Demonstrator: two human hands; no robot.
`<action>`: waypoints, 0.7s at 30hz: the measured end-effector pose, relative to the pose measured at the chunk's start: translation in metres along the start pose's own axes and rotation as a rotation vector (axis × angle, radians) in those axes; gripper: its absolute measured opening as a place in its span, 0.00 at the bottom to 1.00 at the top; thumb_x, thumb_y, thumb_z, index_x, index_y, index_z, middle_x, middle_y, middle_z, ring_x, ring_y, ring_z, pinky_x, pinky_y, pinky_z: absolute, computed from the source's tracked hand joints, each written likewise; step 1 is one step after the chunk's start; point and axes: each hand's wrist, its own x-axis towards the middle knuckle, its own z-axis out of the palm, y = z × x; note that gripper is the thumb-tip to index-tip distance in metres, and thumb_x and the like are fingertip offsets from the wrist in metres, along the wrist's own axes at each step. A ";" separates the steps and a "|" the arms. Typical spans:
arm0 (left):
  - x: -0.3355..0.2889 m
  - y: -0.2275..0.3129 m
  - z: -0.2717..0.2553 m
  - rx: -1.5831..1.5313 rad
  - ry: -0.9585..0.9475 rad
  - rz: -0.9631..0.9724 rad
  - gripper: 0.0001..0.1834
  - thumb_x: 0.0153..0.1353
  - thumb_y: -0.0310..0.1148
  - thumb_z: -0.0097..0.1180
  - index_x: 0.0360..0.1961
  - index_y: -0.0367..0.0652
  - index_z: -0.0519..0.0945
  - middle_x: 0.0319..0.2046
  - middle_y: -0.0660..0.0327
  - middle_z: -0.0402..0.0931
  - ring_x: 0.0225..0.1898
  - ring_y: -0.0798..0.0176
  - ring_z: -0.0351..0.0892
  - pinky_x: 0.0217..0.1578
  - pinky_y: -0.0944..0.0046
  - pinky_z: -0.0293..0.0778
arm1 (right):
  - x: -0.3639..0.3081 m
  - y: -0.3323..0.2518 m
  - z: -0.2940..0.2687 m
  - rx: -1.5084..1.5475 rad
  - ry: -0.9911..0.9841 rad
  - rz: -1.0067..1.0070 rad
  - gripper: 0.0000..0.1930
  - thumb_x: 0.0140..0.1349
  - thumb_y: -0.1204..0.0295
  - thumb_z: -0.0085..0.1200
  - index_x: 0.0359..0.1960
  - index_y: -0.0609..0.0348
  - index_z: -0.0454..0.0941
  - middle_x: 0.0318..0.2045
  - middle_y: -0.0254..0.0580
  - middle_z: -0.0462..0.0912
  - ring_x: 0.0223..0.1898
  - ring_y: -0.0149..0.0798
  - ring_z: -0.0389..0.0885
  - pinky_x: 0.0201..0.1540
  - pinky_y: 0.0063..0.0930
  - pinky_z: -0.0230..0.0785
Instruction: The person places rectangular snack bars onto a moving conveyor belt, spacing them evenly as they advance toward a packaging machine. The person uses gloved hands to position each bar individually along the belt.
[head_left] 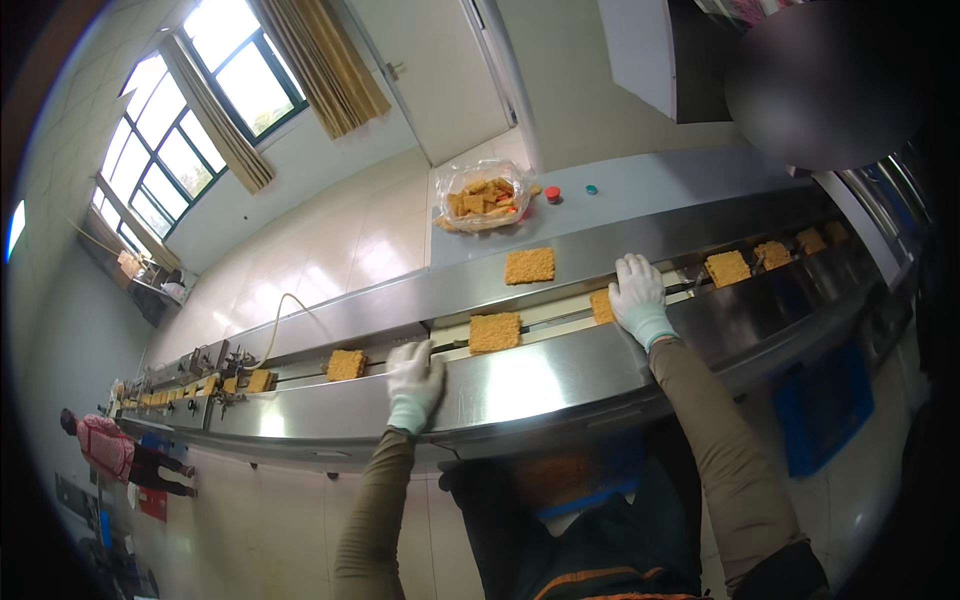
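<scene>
My left hand (413,382), in a white glove, rests on the near steel edge of the conveyor channel. Its fingers lie stretched over the belt and hold nothing I can see. Between my hands a square yellow noodle cake (495,333) lies on the belt. My right hand (638,297), also gloved, reaches across the channel with fingers extended, partly covering another noodle cake (601,307); whether it touches it I cannot tell. Left of my left hand lies one more noodle cake (346,365). A single noodle cake (529,266) sits on the far steel ledge.
Several noodle cakes (728,268) line the belt to my right. A clear plastic bag of broken pieces (485,200) stands on the grey table (660,180) beyond, near a red cap (552,194). Blue crates (825,410) are below. Another person (105,445) stands far left.
</scene>
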 end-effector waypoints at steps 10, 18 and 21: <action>-0.027 -0.120 -0.024 0.481 -0.035 -0.903 0.29 0.62 0.55 0.41 0.55 0.45 0.74 0.59 0.43 0.63 0.62 0.44 0.59 0.64 0.51 0.50 | -0.001 0.000 0.000 -0.006 -0.047 0.015 0.23 0.59 0.61 0.47 0.54 0.59 0.69 0.57 0.43 0.68 0.62 0.44 0.60 0.62 0.40 0.53; -0.020 -0.130 -0.032 0.464 -0.089 -0.888 0.28 0.62 0.54 0.42 0.51 0.43 0.76 0.57 0.43 0.65 0.61 0.44 0.61 0.63 0.51 0.54 | -0.004 0.002 -0.005 -0.014 -0.073 0.021 0.23 0.59 0.60 0.47 0.54 0.59 0.68 0.58 0.43 0.68 0.63 0.43 0.60 0.62 0.40 0.53; -0.026 -0.143 -0.033 0.451 -0.020 -0.924 0.28 0.61 0.54 0.43 0.51 0.42 0.75 0.56 0.43 0.67 0.61 0.44 0.62 0.62 0.51 0.55 | -0.003 0.002 -0.005 -0.014 -0.042 0.012 0.23 0.59 0.61 0.47 0.53 0.59 0.69 0.57 0.42 0.68 0.62 0.43 0.61 0.62 0.41 0.54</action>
